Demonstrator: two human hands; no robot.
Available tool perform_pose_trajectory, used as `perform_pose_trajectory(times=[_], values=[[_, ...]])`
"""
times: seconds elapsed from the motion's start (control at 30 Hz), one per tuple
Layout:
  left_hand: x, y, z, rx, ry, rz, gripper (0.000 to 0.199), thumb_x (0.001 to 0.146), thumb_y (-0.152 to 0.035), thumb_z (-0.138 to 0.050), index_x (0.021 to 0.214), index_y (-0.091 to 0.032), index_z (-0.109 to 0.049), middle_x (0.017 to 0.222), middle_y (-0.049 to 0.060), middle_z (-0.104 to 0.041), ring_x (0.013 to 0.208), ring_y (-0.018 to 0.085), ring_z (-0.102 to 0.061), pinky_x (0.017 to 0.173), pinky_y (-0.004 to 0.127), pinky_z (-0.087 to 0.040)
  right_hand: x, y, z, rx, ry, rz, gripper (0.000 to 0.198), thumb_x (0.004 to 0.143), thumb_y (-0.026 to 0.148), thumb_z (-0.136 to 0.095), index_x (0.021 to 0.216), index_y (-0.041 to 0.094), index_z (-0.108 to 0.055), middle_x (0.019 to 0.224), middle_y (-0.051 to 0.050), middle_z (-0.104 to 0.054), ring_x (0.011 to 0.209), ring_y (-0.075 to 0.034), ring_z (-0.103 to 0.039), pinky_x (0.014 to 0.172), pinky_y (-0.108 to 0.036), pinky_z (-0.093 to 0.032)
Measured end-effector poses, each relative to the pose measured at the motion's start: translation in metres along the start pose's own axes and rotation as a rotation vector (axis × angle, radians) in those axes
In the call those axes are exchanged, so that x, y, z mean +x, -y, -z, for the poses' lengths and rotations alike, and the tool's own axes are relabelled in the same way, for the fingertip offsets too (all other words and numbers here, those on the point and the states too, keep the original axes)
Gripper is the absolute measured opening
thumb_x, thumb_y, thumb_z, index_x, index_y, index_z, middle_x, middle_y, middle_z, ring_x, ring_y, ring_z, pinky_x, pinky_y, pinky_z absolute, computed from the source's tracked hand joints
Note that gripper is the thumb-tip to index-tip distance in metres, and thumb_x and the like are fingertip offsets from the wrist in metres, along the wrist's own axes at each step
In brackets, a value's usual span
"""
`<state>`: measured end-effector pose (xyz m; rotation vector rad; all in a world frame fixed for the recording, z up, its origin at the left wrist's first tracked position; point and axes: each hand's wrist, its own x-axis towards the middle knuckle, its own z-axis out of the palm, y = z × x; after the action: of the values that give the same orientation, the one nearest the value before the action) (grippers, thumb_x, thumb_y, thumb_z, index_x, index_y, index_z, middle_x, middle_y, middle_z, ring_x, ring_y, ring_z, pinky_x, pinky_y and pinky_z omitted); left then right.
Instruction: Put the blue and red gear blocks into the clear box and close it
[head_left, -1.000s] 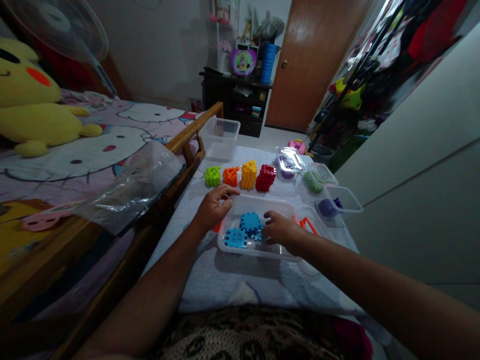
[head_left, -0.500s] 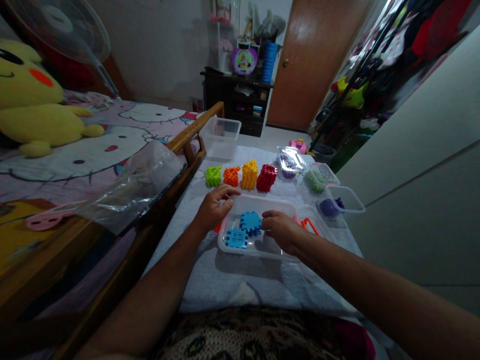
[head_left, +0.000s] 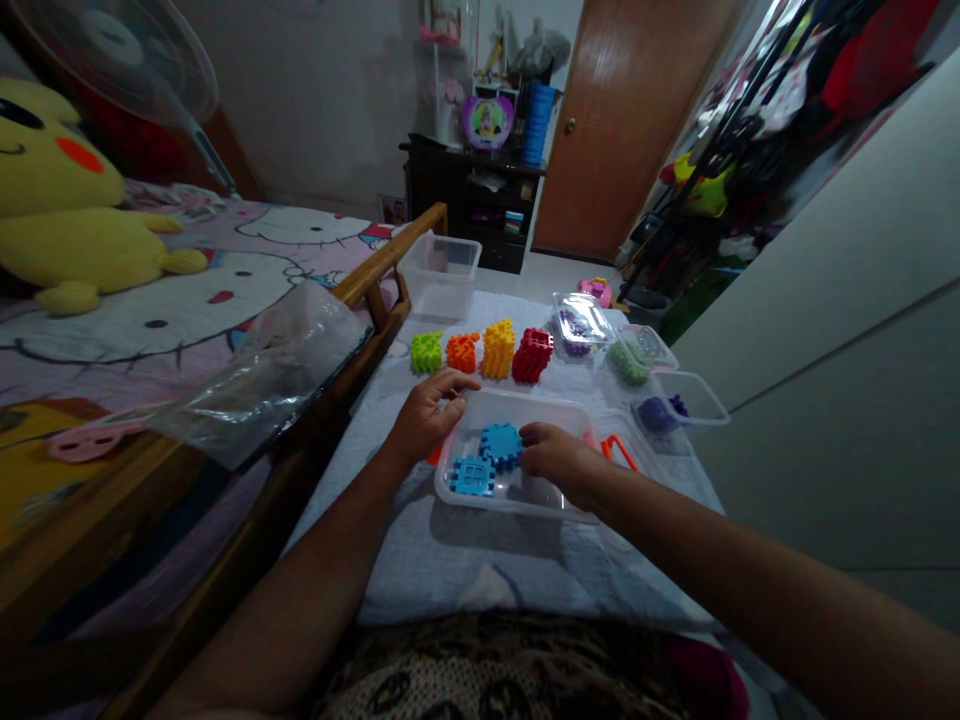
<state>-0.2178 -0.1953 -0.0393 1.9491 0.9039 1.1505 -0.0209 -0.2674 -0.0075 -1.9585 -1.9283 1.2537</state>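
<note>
A clear plastic container [head_left: 517,509] sits on the cloth in front of me. Inside it, one flat blue interlocking block [head_left: 472,477] lies near the left end, and a stack of blue blocks [head_left: 500,444] is beside it. My right hand [head_left: 556,460] reaches into the container, its fingers closed at the right edge of that stack; the fingertips are partly hidden. At the container's far left corner, my left hand [head_left: 427,418] has its fingers bent over the rim, with the thumb on the inner side.
Behind the container stand stacks of green [head_left: 427,352], orange [head_left: 462,352], yellow [head_left: 498,349] and red blocks [head_left: 532,355]. To the right are tubs with purple [head_left: 660,413] and green pieces [head_left: 628,362]. A clear bin [head_left: 442,275] stands at the far left, beside the wooden bed rail [head_left: 390,262].
My right hand has shifted slightly left and closed against the blue stack. My left hand stays at the container's corner.
</note>
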Motion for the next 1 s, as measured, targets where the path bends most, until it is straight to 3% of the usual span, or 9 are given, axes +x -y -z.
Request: perform_pose_trajectory(times=[0.13, 0.3, 0.43, 0.57, 0.8, 1.0], values=[[0.000, 0.003, 0.000, -0.011, 0.004, 0.006, 0.024, 0.080, -0.022, -0.053, 0.099, -0.018, -0.068, 0.100, 0.005, -0.065, 0.094, 0.021, -0.061, 0.083, 0.035, -0.049, -0.011, 0.004, 0.010, -0.302, -0.022, 0.050, 0.037, 0.079, 0.009, -0.054, 0.115, 0.010, -0.060, 0.113, -0.018, -0.070, 0.101, -0.025, -0.065, 0.079, -0.029, -0.046], [0.000, 0.002, 0.000, -0.003, 0.005, 0.005, 0.023, 0.081, -0.023, -0.053, 0.098, -0.019, -0.068, 0.100, 0.005, -0.066, 0.095, 0.021, -0.062, 0.082, 0.034, -0.049, -0.018, 0.013, 0.015, -0.518, -0.119, 0.053, 0.040, 0.082, 0.008, -0.047, 0.120, 0.007, -0.058, 0.103, -0.021, -0.072, 0.094, -0.027, -0.068, 0.072, -0.031, -0.045], [0.000, 0.002, 0.000, -0.002, 0.007, 0.006, 0.023, 0.081, -0.022, -0.052, 0.098, -0.019, -0.068, 0.100, 0.005, -0.066, 0.096, 0.021, -0.062, 0.083, 0.034, -0.049, -0.017, 0.016, 0.019, -0.483, 0.177, 0.147, 0.029, 0.082, 0.007, -0.048, 0.099, 0.013, -0.071, 0.104, -0.015, -0.074, 0.094, -0.022, -0.067, 0.078, -0.028, -0.045], [-0.001, 0.004, 0.000, 0.000, 0.006, 0.003, 0.024, 0.081, -0.021, -0.053, 0.099, -0.019, -0.068, 0.101, 0.005, -0.066, 0.097, 0.022, -0.062, 0.084, 0.035, -0.049, -0.012, 0.011, 0.020, -0.363, 0.393, 0.239, 0.043, 0.074, -0.001, -0.049, 0.105, 0.017, -0.072, 0.107, -0.007, -0.074, 0.093, -0.016, -0.064, 0.080, -0.023, -0.045], [-0.001, 0.003, 0.000, -0.012, 0.004, 0.007, 0.024, 0.081, -0.022, -0.053, 0.099, -0.019, -0.068, 0.101, 0.005, -0.065, 0.097, 0.022, -0.062, 0.084, 0.035, -0.049, -0.007, 0.003, 0.017, -0.318, 0.459, 0.274, 0.044, 0.074, -0.001, -0.048, 0.107, 0.017, -0.071, 0.103, -0.005, -0.072, 0.087, -0.014, -0.061, 0.075, -0.020, -0.043], [-0.001, 0.003, 0.000, -0.012, 0.011, 0.016, 0.024, 0.081, -0.023, -0.053, 0.100, -0.019, -0.068, 0.101, 0.006, -0.066, 0.098, 0.022, -0.062, 0.086, 0.036, -0.049, -0.007, -0.002, 0.016, -0.244, 0.413, 0.251, 0.041, 0.075, 0.002, -0.049, 0.104, 0.021, -0.072, 0.097, -0.002, -0.072, 0.085, -0.014, -0.061, 0.075, -0.021, -0.044]])
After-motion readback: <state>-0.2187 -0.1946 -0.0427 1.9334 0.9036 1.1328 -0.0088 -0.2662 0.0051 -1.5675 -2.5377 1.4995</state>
